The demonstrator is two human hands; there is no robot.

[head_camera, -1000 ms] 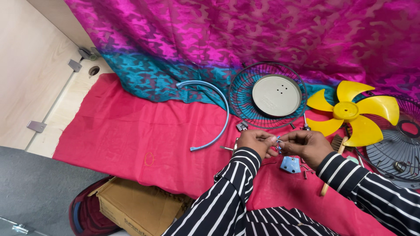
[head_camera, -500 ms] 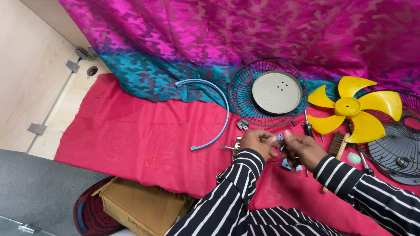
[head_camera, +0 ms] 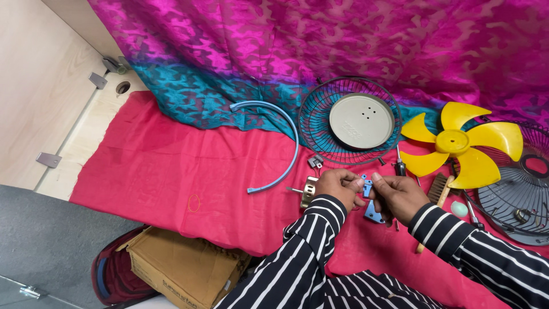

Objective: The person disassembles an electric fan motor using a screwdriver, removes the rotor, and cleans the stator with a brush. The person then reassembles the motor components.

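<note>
Two hands are meeting low in the middle of the view, both sleeves striped black and white, both forearms coming up from about five o'clock. The left hand (head_camera: pixel 338 187) is curling its fingers inward, thumb and forefinger pinching one side of a small blue plastic part (head_camera: pixel 366 185). The right hand (head_camera: pixel 397 195) is pinching the other side, knuckles turned up, so both hands are closed tight on that one piece, which is sitting between the fingertips just above the red cloth (head_camera: pixel 171 171).

Packaging next: a brown cardboard box (head_camera: pixel 183 268) is lying at seven o'clock, its corner tucked under the cloth's edge, dark print along one side.

Now the materials. A flat blue plate (head_camera: pixel 374 213) is lying just under the right hand. A small metal motor piece (head_camera: pixel 307 192) is resting just beside the left wrist, at nine o'clock from it. A pale blue plastic ring (head_camera: pixel 274 143), curved and open, is lying at ten o'clock. A dark wire fan guard (head_camera: pixel 320 123) with a round grey centre disc (head_camera: pixel 361 121) is sitting at twelve o'clock. A glossy yellow fan blade (head_camera: pixel 457 146) is lying at two o'clock, beside a second wire guard (head_camera: pixel 514 194) at three o'clock. A wooden-handled brush (head_camera: pixel 436 191) is lying near the right wrist. Magenta and teal patterned fabric (head_camera: pixel 286 51) is draping across the top.
</note>
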